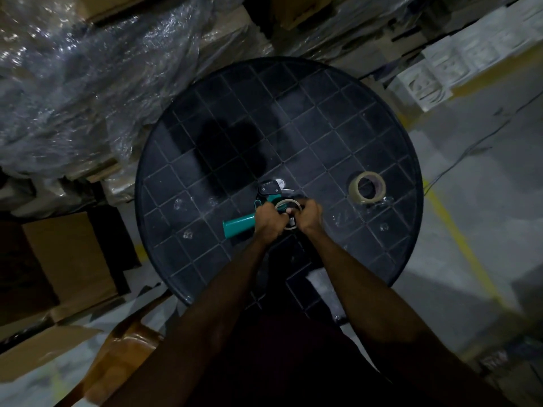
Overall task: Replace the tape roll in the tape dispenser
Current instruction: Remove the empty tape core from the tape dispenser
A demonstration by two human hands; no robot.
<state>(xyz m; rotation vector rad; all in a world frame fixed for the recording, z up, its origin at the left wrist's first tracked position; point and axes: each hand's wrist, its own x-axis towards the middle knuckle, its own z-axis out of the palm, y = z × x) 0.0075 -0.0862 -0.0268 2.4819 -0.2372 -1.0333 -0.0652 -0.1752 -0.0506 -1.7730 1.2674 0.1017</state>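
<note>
Two tape rolls, one dispenser

I see 1 round table at centre, with the tape dispenser lying on its near half, handle to the left. My 2 hands meet over it, left hand beside right hand. A tape roll lies flat to the right, apart. Wrapped goods stand behind-left; cardboard boxes sit left of the table.

Both arms reach forward, left hand and right hand clenched together.
</note>
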